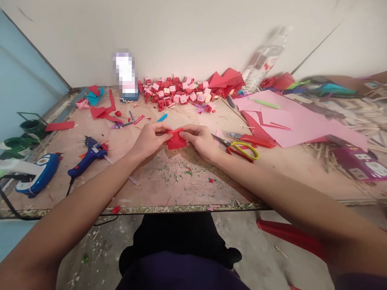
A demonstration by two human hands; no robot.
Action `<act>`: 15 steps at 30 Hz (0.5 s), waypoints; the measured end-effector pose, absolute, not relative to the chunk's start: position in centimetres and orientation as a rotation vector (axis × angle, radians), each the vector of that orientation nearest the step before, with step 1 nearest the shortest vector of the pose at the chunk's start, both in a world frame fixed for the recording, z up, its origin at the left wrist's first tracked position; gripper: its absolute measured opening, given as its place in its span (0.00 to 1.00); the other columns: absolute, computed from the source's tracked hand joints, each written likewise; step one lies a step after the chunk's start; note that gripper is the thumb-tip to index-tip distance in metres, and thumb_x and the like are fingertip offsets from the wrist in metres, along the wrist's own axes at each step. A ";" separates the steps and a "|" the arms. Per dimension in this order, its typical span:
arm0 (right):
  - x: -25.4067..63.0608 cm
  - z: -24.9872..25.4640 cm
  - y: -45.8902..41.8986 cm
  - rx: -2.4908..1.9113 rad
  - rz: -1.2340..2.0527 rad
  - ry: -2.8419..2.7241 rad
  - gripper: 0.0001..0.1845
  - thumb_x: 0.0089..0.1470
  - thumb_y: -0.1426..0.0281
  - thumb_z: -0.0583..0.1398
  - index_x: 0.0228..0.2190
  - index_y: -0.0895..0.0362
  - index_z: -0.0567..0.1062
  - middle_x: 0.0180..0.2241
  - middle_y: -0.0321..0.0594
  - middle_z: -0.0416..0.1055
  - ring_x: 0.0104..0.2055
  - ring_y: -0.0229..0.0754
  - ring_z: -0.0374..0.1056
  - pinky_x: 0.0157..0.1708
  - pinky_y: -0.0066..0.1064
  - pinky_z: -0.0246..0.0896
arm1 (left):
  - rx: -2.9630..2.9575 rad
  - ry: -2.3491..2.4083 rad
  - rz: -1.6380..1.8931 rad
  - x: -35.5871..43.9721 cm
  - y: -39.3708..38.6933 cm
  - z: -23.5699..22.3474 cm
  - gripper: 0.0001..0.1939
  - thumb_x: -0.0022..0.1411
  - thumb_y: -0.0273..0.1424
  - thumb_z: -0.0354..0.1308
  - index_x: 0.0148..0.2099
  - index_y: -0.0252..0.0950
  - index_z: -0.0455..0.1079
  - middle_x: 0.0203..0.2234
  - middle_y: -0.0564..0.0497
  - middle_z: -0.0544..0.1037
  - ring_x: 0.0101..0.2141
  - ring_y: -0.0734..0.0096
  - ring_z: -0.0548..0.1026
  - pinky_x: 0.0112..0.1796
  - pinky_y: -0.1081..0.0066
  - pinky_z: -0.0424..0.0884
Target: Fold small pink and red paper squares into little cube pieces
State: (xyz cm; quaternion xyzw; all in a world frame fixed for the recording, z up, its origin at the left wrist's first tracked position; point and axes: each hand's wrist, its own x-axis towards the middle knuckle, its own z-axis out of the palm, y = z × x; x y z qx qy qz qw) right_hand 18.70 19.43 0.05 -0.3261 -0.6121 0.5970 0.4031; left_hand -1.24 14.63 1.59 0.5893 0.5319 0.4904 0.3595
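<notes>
A small piece of red paper [177,141] is pinched between both hands above the middle of the table. My left hand [152,139] grips its left side with thumb and fingertips. On the other side, my right hand [200,139] has its thumb and fingers closed on the paper's upper right part. Creases show in the paper, but the fingers cover its top edge. Scissors [242,149] with yellow and red handles lie just right of my right hand, beside a red-handled cutter [256,140]. Beyond the hands is a blue strip [162,117].
Many small red and pink paper cubes [172,90] are heaped against the wall. A glue gun [87,157] lies at left, near a blue-and-white device [39,173]. Pink paper sheets [302,117], a clear bottle [263,60] and wooden sticks [363,108] occupy the right. A phone [125,76] stands behind.
</notes>
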 end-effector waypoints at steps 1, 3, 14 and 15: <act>18.7 0.1 19.5 -0.816 1.529 -1.549 0.09 0.53 0.63 0.71 0.34 0.55 0.87 0.35 0.42 0.83 0.33 0.41 0.74 0.30 0.33 0.72 | 1.482 1.367 1.286 -1.2 14.6 1.6 0.15 0.55 0.41 0.75 0.37 0.35 0.79 0.35 0.43 0.87 0.35 0.58 0.85 0.39 0.63 0.84; 18.7 0.2 19.5 -0.814 1.550 -1.564 0.12 0.54 0.60 0.73 0.37 0.54 0.88 0.38 0.43 0.84 0.35 0.43 0.75 0.30 0.33 0.72 | 1.387 1.353 1.325 -1.1 14.7 1.5 0.19 0.54 0.43 0.77 0.37 0.35 0.78 0.33 0.44 0.86 0.33 0.60 0.84 0.37 0.63 0.84; 18.5 0.4 19.7 -0.888 1.534 -1.418 0.08 0.46 0.67 0.73 0.30 0.57 0.85 0.30 0.39 0.82 0.29 0.40 0.74 0.27 0.29 0.71 | 1.264 1.361 1.193 -1.0 14.1 2.2 0.07 0.59 0.26 0.69 0.39 0.37 0.75 0.27 0.46 0.85 0.28 0.63 0.84 0.31 0.69 0.82; 18.5 0.4 19.7 -0.890 1.522 -1.397 0.08 0.45 0.67 0.73 0.30 0.57 0.84 0.30 0.39 0.82 0.28 0.40 0.74 0.27 0.29 0.70 | 1.282 1.350 1.167 -0.9 14.1 2.3 0.06 0.59 0.26 0.69 0.39 0.36 0.75 0.26 0.46 0.85 0.28 0.62 0.85 0.31 0.68 0.82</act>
